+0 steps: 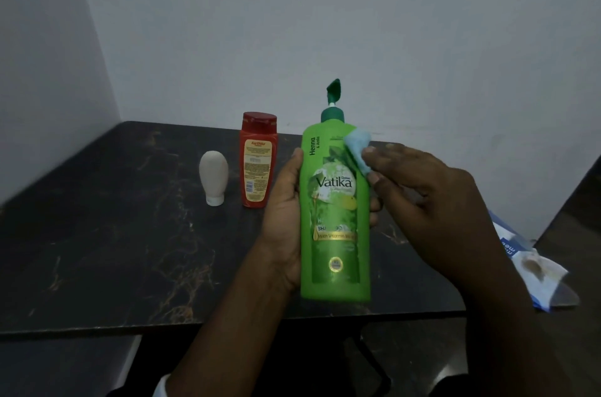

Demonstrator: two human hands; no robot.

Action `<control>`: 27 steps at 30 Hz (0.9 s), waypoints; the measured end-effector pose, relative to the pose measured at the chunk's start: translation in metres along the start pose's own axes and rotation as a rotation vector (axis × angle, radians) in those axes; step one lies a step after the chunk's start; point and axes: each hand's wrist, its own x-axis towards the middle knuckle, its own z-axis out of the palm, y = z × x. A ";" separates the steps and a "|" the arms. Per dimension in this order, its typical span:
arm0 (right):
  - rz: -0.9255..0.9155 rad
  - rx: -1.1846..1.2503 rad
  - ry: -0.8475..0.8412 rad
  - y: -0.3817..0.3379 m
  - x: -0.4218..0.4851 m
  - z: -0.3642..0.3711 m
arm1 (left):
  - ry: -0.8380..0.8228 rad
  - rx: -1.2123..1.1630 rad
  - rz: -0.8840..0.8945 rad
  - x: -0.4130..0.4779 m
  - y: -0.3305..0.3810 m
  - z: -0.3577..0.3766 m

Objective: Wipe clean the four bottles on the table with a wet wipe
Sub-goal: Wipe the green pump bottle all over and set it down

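**Pressing a wet wipe to the green bottle's shoulder**

The green bottle (335, 208), a pump-top shampoo with its label facing the camera, is held upright above the near part of the dark marbled surface (113, 234). The left hand (286, 217) grips its middle, thumb on the bottle's left edge and fingers (374, 211) curled round the back. A pale blue wet wipe (357, 149) lies against the bottle's upper right, pinched in the fingertips (377, 156) of the right hand (429, 198). Left of the green bottle and farther back, a red bottle (258, 162) stands on the surface, with a beige tube (213, 177) standing on its white cap just beyond it. Right of the green bottle, a blue-and-white wipe packet (533, 269) lies past the right wrist.
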 end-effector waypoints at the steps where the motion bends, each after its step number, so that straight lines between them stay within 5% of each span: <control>1: -0.045 -0.033 -0.003 0.000 0.000 0.000 | 0.017 0.002 0.007 0.001 0.000 -0.001; 9: -0.151 -0.026 -0.170 -0.016 -0.001 -0.014 | 0.085 -0.037 0.107 0.007 0.002 -0.002; 17: -0.279 0.191 -0.622 -0.023 -0.007 -0.037 | 0.088 -0.002 0.078 0.004 0.008 -0.010; 27: -0.091 -0.019 -0.102 -0.009 0.002 -0.005 | 0.100 -0.084 0.110 0.007 0.000 -0.005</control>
